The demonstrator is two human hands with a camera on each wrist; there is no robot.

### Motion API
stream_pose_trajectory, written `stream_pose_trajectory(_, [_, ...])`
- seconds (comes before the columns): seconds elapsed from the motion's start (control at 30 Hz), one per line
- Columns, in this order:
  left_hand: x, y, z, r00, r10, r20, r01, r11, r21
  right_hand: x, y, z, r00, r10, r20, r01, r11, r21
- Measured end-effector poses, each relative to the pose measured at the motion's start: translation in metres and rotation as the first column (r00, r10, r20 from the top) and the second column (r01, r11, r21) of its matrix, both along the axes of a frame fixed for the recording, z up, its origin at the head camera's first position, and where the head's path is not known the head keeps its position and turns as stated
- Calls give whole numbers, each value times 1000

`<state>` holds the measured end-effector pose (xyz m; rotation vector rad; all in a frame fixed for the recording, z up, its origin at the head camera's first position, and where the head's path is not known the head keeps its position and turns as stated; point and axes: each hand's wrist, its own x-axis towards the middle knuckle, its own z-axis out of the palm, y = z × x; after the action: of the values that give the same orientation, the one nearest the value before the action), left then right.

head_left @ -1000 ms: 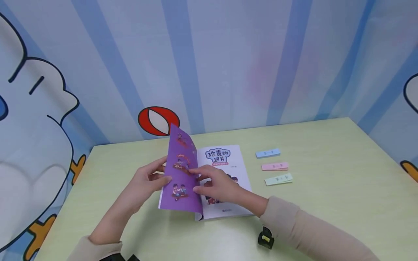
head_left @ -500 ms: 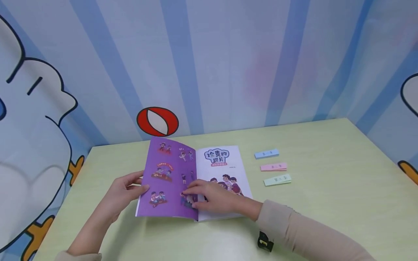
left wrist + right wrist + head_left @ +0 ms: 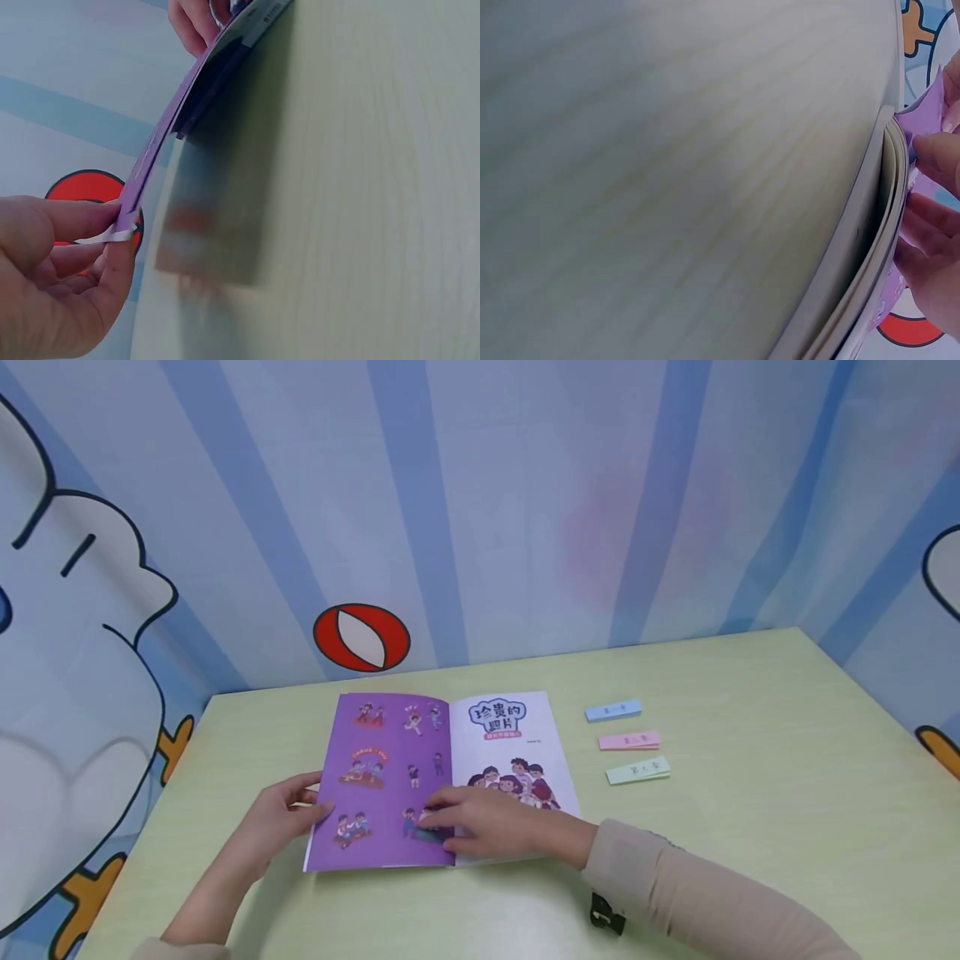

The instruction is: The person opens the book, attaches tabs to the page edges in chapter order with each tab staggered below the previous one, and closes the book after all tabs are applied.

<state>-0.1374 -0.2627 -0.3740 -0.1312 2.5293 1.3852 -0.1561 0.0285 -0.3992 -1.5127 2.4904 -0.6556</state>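
Observation:
A thin book lies open, its purple left side printed with small cartoon figures and its white title page on the right. My left hand pinches the outer edge of the purple leaf between thumb and fingers. In the left wrist view that leaf is raised above the table, casting a shadow. My right hand lies across the lower title page, its fingertips touching the purple side near the fold. It covers part of the printed group of children. In the right wrist view, the bottom page edges are slightly parted.
To the right of the book, blue, pink and pale green paper strips with handwriting lie in a column. A small black item shows below the right cuff. A patterned curtain hangs behind the pale table.
My left hand has swung the purple leaf leftward and down, from nearly upright to almost flat. My right hand has slid down along the fold. The paper strips stay put.

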Motion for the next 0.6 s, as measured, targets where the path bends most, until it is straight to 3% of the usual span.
stream_pose_trajectory(0.23, [-2, -4, -11, 999, -51, 1, 51, 998, -23, 1, -1, -4, 999, 7, -35, -5, 999, 50])
stream_pose_trajectory(0.6, [-4, 0, -15, 995, -97, -34, 87, 971, -222, 2, 1, -5, 999, 5, -35, -1, 996, 92])
